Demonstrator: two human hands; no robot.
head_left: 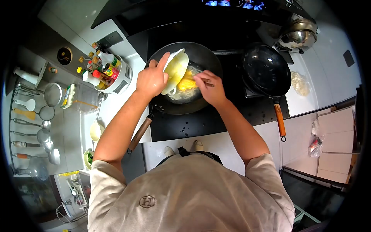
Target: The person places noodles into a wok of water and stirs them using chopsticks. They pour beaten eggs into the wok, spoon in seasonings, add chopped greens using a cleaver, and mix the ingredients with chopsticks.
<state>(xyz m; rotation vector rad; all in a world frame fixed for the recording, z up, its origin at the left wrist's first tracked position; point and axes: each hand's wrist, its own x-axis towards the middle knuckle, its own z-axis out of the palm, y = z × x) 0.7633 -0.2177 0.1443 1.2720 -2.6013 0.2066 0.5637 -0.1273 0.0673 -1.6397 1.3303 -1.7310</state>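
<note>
My left hand (152, 79) grips the rim of a white bowl (177, 72), tipped steeply over a dark wok (210, 63). A yellow film, like beaten egg, coats the inside of the bowl. In the wok lie pale noodles (181, 95) with a yellow egg-like mass (187, 82) on them. My right hand (211, 87) is closed around wooden chopsticks (208, 82) just right of the yellow mass. Their tips are hidden or blend into it. The wok's wooden handle (140, 134) points toward me at the lower left.
A black frying pan (266, 69) sits on the hob to the right, its orange-brown handle (279, 118) jutting toward me. Left are a rack of sauce bottles (116, 83), a ladle (95, 129) and a bowl of greens (88, 158). A bag of noodles (300, 83) lies far right.
</note>
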